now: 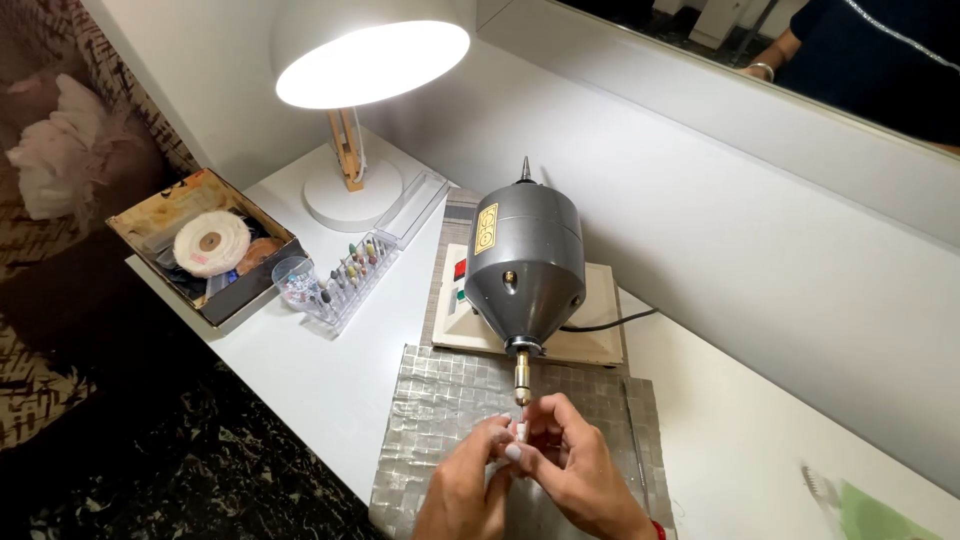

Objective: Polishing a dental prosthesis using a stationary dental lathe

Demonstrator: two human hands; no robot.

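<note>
Pinching a small white piece (519,432) between both hands' fingertips (below the spindle (522,378)).

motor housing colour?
Dark grey motor housing, with a yellow label; head view.

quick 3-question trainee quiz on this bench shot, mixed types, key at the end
1. True or false: both hands meet just below the brass spindle tip of the grey motor.
2. What lies in the open box at left? A) white buffing wheel B) scissors C) pliers
3. Fill in: the lamp is switched ____.

Key: 1 true: left hand and right hand pinch a small white piece there. 2 A, the buffing wheel. 3 on.
</note>
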